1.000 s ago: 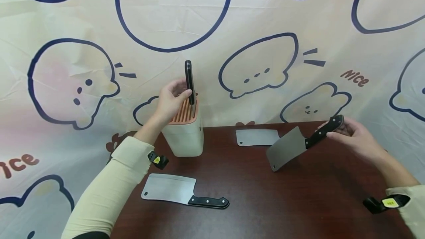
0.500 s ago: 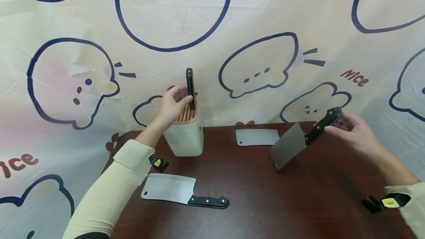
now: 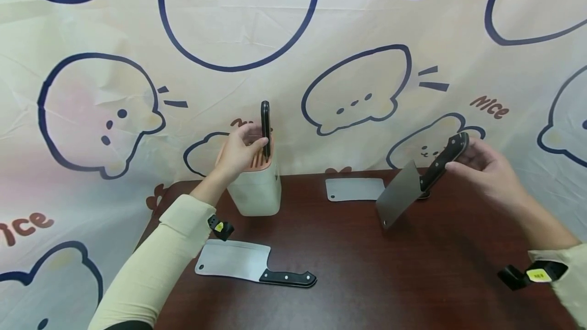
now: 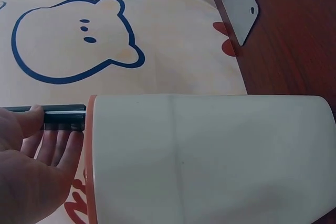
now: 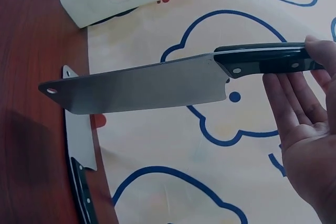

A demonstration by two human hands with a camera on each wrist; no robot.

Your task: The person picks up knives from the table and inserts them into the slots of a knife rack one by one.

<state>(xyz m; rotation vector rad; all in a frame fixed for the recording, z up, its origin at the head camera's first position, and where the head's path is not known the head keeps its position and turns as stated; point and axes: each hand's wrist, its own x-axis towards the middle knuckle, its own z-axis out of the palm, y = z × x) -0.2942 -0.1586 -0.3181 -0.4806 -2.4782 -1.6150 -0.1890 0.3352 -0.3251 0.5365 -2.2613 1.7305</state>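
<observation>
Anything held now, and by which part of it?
Left hand: knife in the block, by its black handle. Right hand: raised cleaver, by its riveted handle.

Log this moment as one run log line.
left hand: grips knife in knife block | right hand: holds raised cleaver | on table: front cleaver, rear cleaver

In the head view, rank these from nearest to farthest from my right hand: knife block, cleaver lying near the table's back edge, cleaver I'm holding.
1. Held cleaver: gripped in your right hand.
2. Lying cleaver: on the table to the left, partly hidden by the held one.
3. Knife block: farther left, by your left hand.
</observation>
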